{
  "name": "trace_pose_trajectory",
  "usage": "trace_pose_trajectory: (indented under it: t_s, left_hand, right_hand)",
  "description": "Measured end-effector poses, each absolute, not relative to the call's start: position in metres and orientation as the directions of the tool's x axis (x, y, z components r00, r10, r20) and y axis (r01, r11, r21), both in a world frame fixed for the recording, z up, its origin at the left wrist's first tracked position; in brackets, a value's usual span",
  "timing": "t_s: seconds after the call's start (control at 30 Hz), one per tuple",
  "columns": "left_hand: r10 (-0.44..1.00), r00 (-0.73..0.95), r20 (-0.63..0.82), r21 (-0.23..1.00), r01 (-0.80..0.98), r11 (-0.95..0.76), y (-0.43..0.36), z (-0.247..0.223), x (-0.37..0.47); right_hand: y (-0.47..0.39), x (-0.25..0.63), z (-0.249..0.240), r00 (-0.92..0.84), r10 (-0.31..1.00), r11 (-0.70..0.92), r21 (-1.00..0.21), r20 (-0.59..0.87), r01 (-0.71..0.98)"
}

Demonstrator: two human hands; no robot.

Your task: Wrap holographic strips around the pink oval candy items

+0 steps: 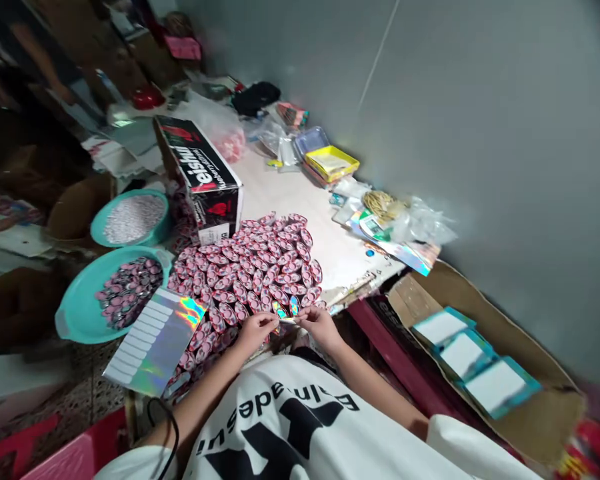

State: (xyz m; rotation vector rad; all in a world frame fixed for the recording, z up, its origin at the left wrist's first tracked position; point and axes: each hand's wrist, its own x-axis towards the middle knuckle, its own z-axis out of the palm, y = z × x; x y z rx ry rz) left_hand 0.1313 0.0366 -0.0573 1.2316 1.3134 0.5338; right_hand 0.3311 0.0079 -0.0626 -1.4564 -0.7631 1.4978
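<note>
Holographic foil glints between the fingers: the left hand (257, 327) and the right hand (319, 321) are both pinched shut on one small shiny sticker piece (287, 321), held just over the near edge of the table (300, 193). Right behind it, a big overlapping spread of pink oval badges (253, 267) covers the tabletop, touching the hands' work spot. Off to the left, a holographic sheet (153, 340) with white strips lies tilted beside a teal basin (83, 313) full of more ovals. Further back, a second teal basin (155, 233) holds white pieces, and a black carton (203, 177) stands beside the spread
</note>
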Motion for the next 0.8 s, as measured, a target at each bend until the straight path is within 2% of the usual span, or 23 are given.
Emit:
trace_pose_trajectory:
  t_s: [0.1,0.23,0.43,0.6,0.7,0.8]
  left_hand:
    - [0.778,0.333,-0.533,0.83,0.385,0.404,0.042,-0.058,0.136]
    - [0.713,0.381,-0.589,0.772,0.527,0.355,0.062,-0.056,0.147]
    - [0.808,0.308,-0.503,0.76,0.602,0.244,0.086,-0.059,0.162]
    - [0.842,0.344,-0.415,0.705,0.707,0.058,0.118,-0.051,0.159]
    - [0.847,0.399,-0.351,0.669,0.739,-0.071,0.135,-0.045,0.156]
    - [0.844,0.4,-0.358,0.644,0.76,-0.088,0.142,-0.046,0.155]
  right_hand:
    - [-0.017,0.326,-0.068,0.22,0.869,-0.403,-0.891,-0.444,-0.209]
    - [-0.027,0.319,-0.069,0.373,0.827,-0.344,-0.904,-0.42,-0.254]
    - [-0.002,0.317,-0.073,0.434,0.824,-0.324,-0.931,-0.364,-0.166]
    - [0.02,0.29,-0.087,0.516,0.758,-0.323,-0.917,-0.399,-0.235]
    - [0.027,0.273,-0.091,0.594,0.713,-0.355,-0.922,-0.373,-0.154]
    - [0.032,0.266,-0.09,0.64,0.691,-0.445,-0.896,-0.337,0.01]
